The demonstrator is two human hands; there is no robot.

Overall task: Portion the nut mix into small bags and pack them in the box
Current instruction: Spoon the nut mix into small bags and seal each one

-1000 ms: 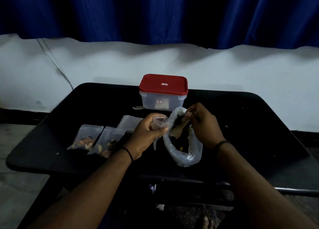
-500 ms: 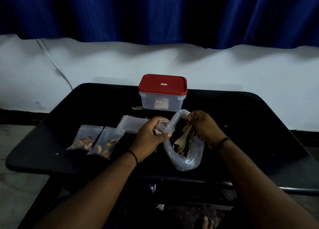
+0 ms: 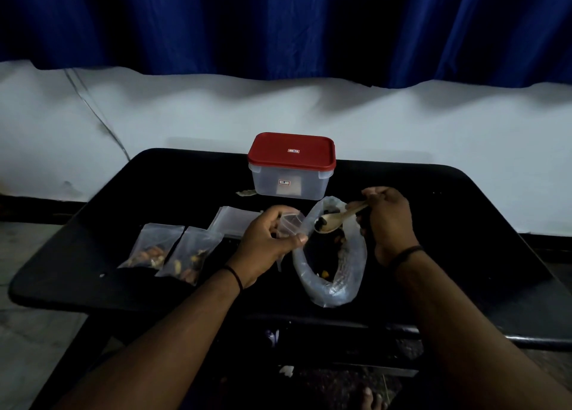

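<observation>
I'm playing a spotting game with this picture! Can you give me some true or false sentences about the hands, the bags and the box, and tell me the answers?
1. The box has its red lid on. True.
2. The right hand holds a spoon with some nut mix on it. True.
3. Four filled small bags lie on the table. False: only two filled small bags lie there, side by side to the left.
4. The left hand is holding a small empty bag. True.
5. The big bag of nut mix is inside the box. False: it lies on the table, in front of the box.
</observation>
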